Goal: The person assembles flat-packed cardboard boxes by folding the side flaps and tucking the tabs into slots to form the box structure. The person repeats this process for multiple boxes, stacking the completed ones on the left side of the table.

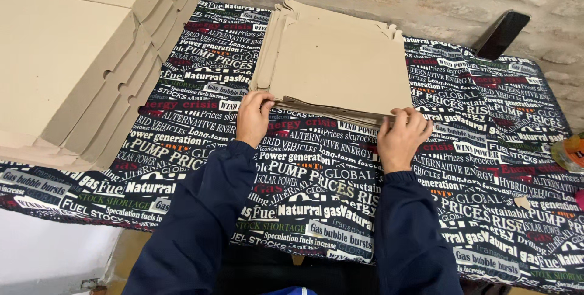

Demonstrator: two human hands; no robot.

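printed cloth point(316, 185) covers table. flat cardboard sheets point(340, 64) lie stacked in middle; left hand point(252, 117) and right hand point(401, 137) pinch the near edge. probably light, stiff, slippery sheets: hold both corners.

Soft, even daylight; sharp focus, faint shadows

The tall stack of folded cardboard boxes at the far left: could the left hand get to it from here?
Probably yes: the left hand rests on the flat cardboard sheets, with only bare printed tablecloth between it and the boxes.
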